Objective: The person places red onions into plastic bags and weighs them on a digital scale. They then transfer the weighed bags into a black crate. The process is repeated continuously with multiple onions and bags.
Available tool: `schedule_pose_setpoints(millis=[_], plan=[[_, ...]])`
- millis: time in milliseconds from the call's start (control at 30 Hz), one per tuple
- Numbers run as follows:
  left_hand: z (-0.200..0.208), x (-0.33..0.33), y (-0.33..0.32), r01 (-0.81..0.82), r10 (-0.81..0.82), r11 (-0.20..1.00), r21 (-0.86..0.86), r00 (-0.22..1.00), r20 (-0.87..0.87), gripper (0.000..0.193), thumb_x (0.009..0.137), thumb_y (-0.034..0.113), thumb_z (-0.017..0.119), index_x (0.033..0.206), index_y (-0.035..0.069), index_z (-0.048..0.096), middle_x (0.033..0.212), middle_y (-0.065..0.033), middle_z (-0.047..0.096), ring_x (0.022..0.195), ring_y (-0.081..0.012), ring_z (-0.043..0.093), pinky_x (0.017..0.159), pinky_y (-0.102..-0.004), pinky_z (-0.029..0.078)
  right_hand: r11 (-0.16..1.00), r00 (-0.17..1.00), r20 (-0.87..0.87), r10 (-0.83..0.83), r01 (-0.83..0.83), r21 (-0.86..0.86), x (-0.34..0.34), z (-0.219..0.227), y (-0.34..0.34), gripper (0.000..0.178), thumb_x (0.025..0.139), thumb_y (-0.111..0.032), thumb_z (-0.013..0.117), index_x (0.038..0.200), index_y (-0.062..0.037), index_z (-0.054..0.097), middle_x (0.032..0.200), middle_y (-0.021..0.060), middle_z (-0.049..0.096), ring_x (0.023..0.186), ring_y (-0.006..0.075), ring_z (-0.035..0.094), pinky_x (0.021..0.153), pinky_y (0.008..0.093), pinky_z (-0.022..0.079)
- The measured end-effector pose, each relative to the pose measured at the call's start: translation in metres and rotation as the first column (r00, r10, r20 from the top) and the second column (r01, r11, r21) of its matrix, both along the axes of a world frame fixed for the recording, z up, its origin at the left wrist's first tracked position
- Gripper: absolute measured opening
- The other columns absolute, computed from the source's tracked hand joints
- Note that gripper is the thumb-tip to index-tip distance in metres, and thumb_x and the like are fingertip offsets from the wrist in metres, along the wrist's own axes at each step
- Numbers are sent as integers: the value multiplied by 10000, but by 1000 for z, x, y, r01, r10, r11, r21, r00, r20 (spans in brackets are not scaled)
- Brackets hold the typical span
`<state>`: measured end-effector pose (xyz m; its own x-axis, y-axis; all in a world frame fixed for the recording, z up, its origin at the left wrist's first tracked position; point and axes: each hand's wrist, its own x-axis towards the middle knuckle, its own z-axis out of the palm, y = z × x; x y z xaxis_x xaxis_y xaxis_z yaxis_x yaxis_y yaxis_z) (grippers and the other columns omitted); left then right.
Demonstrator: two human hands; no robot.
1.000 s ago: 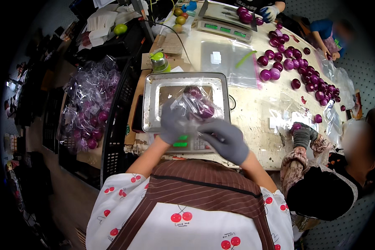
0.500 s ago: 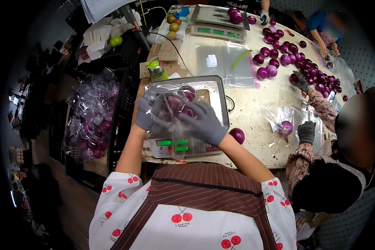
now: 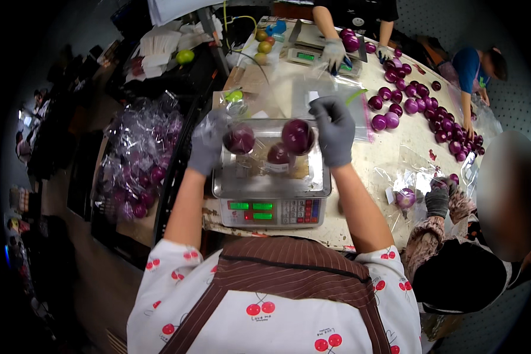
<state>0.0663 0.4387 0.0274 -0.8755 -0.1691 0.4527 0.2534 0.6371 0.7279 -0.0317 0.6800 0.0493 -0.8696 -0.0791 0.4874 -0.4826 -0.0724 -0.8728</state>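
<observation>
Onions [image 3: 298, 137], 3 in a clear bag [image 3: 259, 156], are over the scale [image 3: 271, 189]. Left hand [image 3: 207, 140] is closed on the bag's left side; right hand [image 3: 335, 131] curls at its right, whether gripping I cannot tell.

Three purple onions [image 3: 279, 154] in a clear bag [image 3: 268, 131], spread between my gloved hands above the scale [image 3: 271, 192].
My left hand [image 3: 207, 140] grips the film at one side, my right hand [image 3: 335, 131] pinches it opposite with curled fingers, and green displays [image 3: 251, 210] glow below; whether the onions touch the tray I can't tell. Bagged onions [image 3: 137, 168] lie heaped in a black crate [image 3: 179, 162] on my left; loose onions [image 3: 422, 105] spread across the table [image 3: 360, 171] to my right, near a co-worker's gloved hand [image 3: 437, 202].
</observation>
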Motion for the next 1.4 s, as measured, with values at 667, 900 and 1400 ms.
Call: schedule_pose_setpoints(millis=[667,900,1400], plan=[[-57,-12,-7,25,-124,849,527,980,153,301,886,210,519,1100,6,572,981,-102,624,873,-161,601,767,-293,476,946,953,-257,160,-73,315,18,8,-12,49,759,-48,626,758,-63,579,758,98,560,728,265,571,654,320,456],[-51,-9,-7,2,-250,623,783,948,197,331,860,53,498,1176,-47,499,1128,-152,580,1062,-270,571,883,-358,467,858,946,-119,302,-216,465,12,6,-17,57,774,-94,624,824,-76,604,797,94,599,715,277,588,664,335,474],[-70,-27,-12,-340,248,776,532,939,239,342,935,307,495,896,-7,624,718,-11,595,648,-80,511,602,-241,417,998,992,111,51,-56,35,-33,-22,17,137,822,-141,632,845,-7,621,747,67,622,682,130,599,630,251,461]])
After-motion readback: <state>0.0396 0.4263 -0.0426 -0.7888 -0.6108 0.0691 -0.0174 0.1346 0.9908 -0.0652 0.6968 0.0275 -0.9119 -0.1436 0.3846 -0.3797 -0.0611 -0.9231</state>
